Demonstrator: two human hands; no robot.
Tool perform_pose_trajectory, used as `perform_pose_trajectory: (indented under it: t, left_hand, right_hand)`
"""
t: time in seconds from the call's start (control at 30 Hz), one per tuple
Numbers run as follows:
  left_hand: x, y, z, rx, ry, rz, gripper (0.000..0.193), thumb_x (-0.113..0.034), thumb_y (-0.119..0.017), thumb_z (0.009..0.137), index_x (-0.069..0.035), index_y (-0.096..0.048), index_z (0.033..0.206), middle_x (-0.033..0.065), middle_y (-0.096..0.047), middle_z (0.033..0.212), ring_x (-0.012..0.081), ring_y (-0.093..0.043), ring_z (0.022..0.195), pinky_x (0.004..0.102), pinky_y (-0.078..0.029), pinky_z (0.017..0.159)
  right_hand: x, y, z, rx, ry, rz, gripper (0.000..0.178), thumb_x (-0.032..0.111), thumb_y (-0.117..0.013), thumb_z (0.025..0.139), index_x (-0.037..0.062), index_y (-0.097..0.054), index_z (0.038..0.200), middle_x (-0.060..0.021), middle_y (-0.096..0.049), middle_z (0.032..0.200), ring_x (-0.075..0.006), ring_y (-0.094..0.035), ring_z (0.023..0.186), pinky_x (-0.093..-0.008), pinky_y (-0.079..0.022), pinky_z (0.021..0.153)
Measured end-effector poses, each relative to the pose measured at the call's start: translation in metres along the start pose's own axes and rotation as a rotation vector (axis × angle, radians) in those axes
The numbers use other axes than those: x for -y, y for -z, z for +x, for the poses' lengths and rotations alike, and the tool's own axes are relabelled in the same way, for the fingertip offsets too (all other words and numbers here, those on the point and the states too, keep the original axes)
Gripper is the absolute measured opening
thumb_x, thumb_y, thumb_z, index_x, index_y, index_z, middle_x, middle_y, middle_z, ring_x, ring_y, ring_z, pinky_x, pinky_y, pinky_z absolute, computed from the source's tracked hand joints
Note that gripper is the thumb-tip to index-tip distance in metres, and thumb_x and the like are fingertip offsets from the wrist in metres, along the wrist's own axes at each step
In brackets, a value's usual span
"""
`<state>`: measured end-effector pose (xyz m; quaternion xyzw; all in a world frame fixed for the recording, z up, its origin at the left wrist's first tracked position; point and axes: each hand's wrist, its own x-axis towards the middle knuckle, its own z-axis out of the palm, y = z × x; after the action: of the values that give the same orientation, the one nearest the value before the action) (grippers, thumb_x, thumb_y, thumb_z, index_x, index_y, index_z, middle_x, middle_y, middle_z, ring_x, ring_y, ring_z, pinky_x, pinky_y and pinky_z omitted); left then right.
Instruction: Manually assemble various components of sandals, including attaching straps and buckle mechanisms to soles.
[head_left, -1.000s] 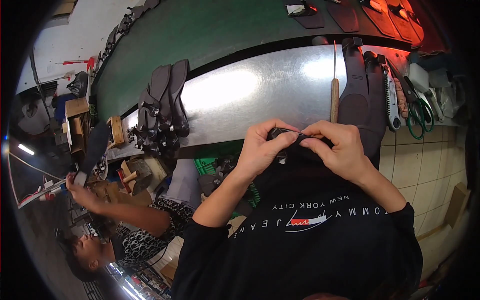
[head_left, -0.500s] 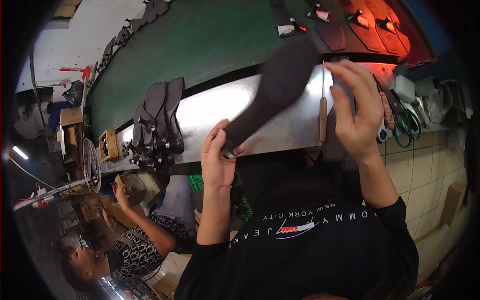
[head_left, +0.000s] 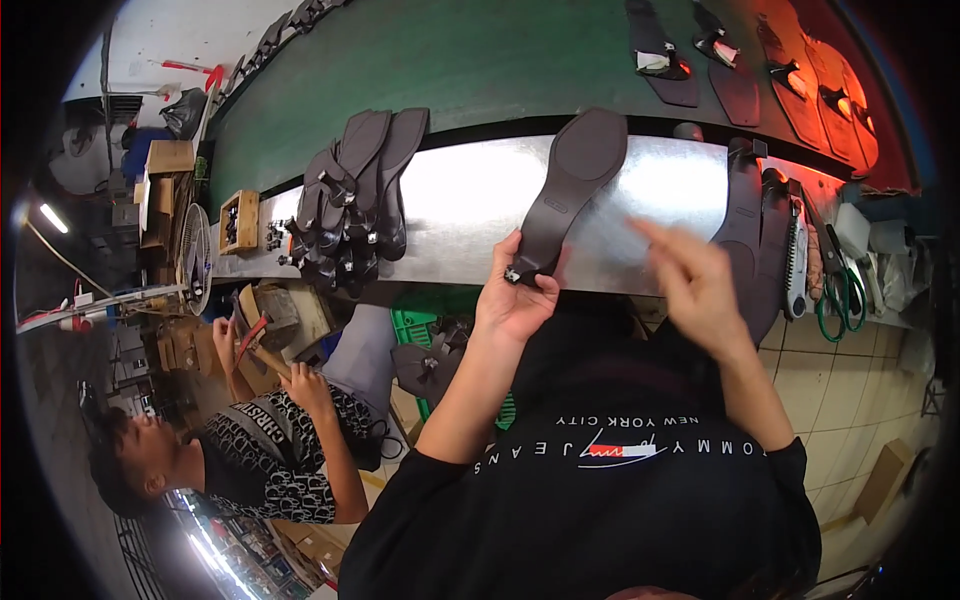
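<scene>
My left hand (head_left: 520, 300) is closed around one end of a dark brown sandal sole (head_left: 582, 160) with a small shiny fitting. The sole's broad end points up and away over the metal bench strip. My right hand (head_left: 695, 290) hovers over the bench's front edge, right of the sole and apart from it. Motion blurs its fingers, so I cannot see whether they hold anything. Nearby on the right stand several dark soles (head_left: 742, 205). On the left, a heap of dark sandals (head_left: 350, 205) with shiny fittings rests on the bench.
A green work surface (head_left: 480, 70) lies beyond the metal strip, with sandals (head_left: 800, 85) under red light. Green-handled scissors (head_left: 842, 300) and a utility knife (head_left: 796, 265) hang right. A wooden box (head_left: 238, 222) stands left. A co-worker (head_left: 270, 440) sits there holding a hammer (head_left: 258, 335).
The view has shifted, moving the bench things rightward. The sole in my left hand now stands steeper. My right hand has lowered, its fingers blurred. The wooden-handled awl no longer shows.
</scene>
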<state>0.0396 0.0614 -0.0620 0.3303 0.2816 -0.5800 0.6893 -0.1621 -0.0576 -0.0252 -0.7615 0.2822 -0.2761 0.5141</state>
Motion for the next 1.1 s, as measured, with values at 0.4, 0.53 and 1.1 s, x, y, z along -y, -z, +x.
perform_pose_trajectory:
  t: [0.4,0.53,1.1]
  left_hand:
    - [0.043,-0.026,-0.002,0.133,0.176,0.102,0.024,-0.039,-0.068,0.085,-0.017,-0.059,0.086,-0.0034,-0.061,0.073,0.0094,-0.043,0.047,0.0204,-0.028,0.038]
    - [0.044,-0.013,-0.002,0.324,0.194,0.016,0.025,-0.038,-0.063,0.088,-0.014,-0.062,0.094,0.0033,-0.066,0.086,0.0122,-0.059,0.069,0.0196,-0.029,0.037]
    - [0.050,-0.032,0.002,0.153,-0.808,0.654,0.060,-0.053,-0.046,0.095,0.001,-0.063,0.072,0.0065,-0.064,0.066,0.0091,-0.056,0.055,0.0228,-0.045,0.053]
  right_hand:
    - [-0.017,-0.040,-0.027,0.091,-0.167,0.329,0.047,0.002,-0.054,0.090,0.0016,-0.046,0.137,-0.0034,-0.055,0.061,-0.0079,-0.049,0.055,-0.0239,-0.041,0.054]
    - [-0.009,-0.032,-0.020,0.101,-0.216,0.477,0.036,0.002,-0.053,0.092,-0.0023,-0.054,0.128,-0.0001,-0.056,0.066,-0.0070,-0.048,0.056,-0.0214,-0.038,0.052]
    - [0.004,-0.039,-0.022,0.288,-0.602,0.933,0.053,0.016,-0.053,0.096,0.0079,-0.030,0.143,0.0008,-0.047,0.060,-0.0057,-0.041,0.046,-0.0182,-0.030,0.040]
